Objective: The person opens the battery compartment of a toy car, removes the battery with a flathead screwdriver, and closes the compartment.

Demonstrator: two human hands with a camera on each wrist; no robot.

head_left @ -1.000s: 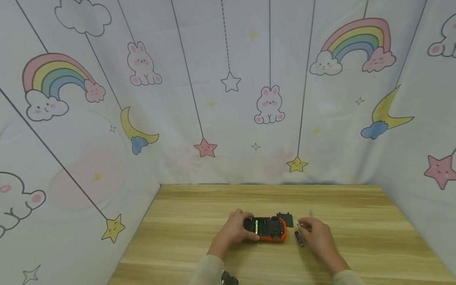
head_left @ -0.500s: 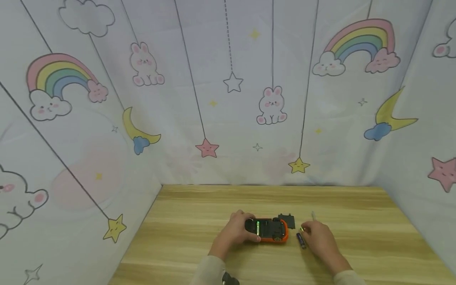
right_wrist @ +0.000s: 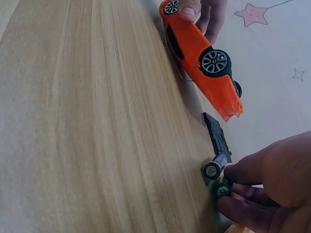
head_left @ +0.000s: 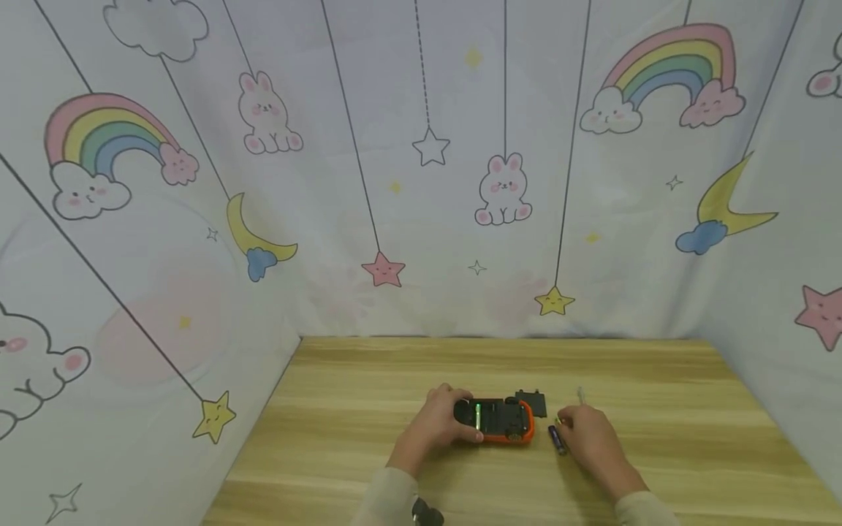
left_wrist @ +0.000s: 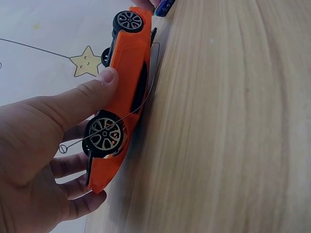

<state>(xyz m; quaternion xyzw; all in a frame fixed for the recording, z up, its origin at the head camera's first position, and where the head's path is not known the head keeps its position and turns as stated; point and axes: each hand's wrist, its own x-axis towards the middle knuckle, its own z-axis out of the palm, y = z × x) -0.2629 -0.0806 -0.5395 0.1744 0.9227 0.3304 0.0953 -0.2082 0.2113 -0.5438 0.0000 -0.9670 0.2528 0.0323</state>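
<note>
An orange toy car (head_left: pixel 531 422) lies upside down, gripped at its left end by my left hand (head_left: pixel 437 424), thumb on its near side. One green battery (head_left: pixel 478 418) sits in the opened black underside. My right hand (head_left: pixel 592 440) pinches another green battery (right_wrist: pixel 223 188) between thumb and fingers, low over the table. Beside those fingertips lies a purple battery (head_left: pixel 556 440), end-on in the right wrist view. Behind the car's right end is a flat black cover (head_left: pixel 531 403). The left wrist view shows the car's side and wheels.
A thin pale rod (head_left: pixel 581 395) sticks out behind my right hand; its other end is hidden. The wood-grain table (head_left: pixel 355 372) meets a printed cloth wall (head_left: pixel 434 307) at the back. A small black object (head_left: pixel 427 513) shows by my left sleeve.
My right fingers have drawn in around the green battery, which now shows less in the head view. My left hand still holds the car in place. The head view has shifted slightly.
</note>
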